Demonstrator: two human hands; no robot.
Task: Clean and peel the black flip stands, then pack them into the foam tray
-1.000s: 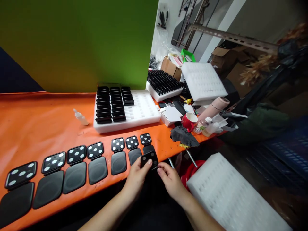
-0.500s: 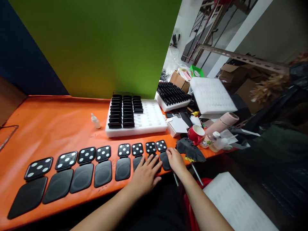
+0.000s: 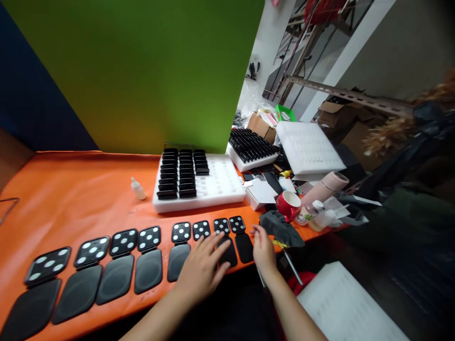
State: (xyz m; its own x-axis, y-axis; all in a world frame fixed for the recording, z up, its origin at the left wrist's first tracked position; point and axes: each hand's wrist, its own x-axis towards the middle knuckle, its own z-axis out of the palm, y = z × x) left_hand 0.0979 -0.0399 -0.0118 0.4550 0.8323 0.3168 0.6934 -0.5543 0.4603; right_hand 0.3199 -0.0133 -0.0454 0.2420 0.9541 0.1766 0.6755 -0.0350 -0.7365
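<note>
A row of opened black flip cases with hinged lids lies along the orange table edge, each upper flap carrying white dots. My left hand (image 3: 201, 265), fingers spread, hovers over the cases right of the middle and partly hides them. Below its fingertips is a dotted flap (image 3: 221, 226), with its black lower half (image 3: 228, 252) partly covered. My right hand (image 3: 263, 250) is beside the rightmost case (image 3: 244, 248), its fingers loosely curved and nothing visible in them. Farther left lie several more cases, such as one with a dotted flap (image 3: 149, 237).
Behind the row, a white foam tray (image 3: 222, 189) holds several upright black pieces. A small dropper bottle (image 3: 138, 188) stands left of it. To the right are a white box (image 3: 261, 192), red mug (image 3: 287, 204), grey cloth (image 3: 280, 228), pink flask (image 3: 325, 189) and another filled tray (image 3: 245, 163).
My left hand has shifted left, uncovering more of the right-hand cases. My right hand has come off the rightmost case to its right side. The view has tilted up slightly.
</note>
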